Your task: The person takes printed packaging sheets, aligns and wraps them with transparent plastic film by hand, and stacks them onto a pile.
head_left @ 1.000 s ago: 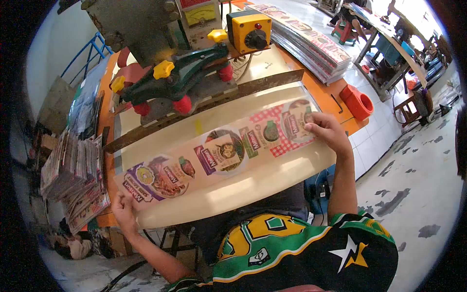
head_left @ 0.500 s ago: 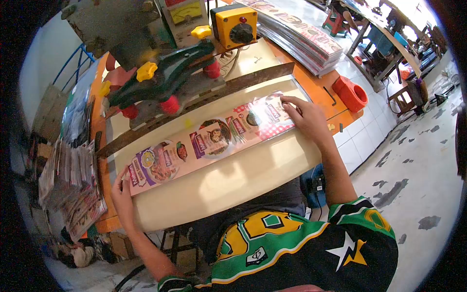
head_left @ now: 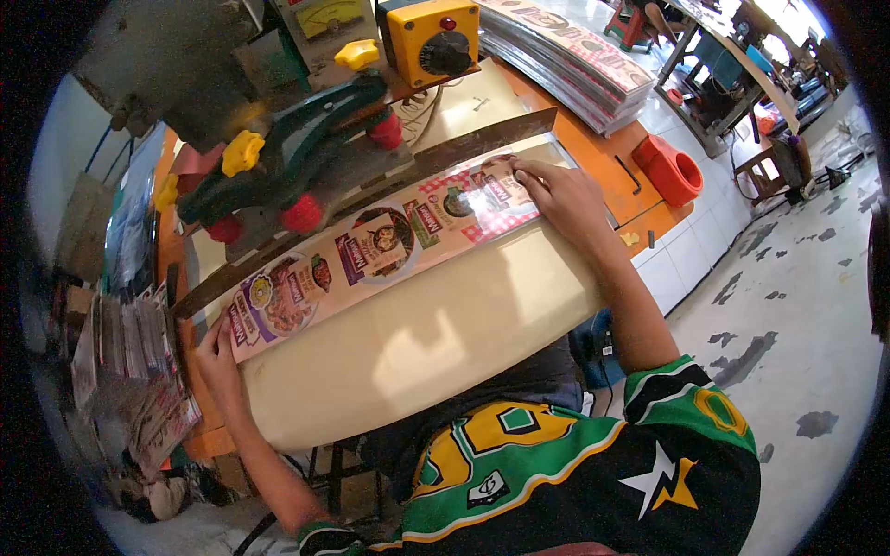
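Glossy printed strip now lies closer to the metal bar; left hand and right hand are gripping its ends with fingers.

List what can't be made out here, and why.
All head view:
- Strip: fine print too small; underside hidden, facing down.
- Machine: top cut off by upper edge.
- Dial: markings too small.
- Meter: reading blurred.
- Left stack: print blurred.
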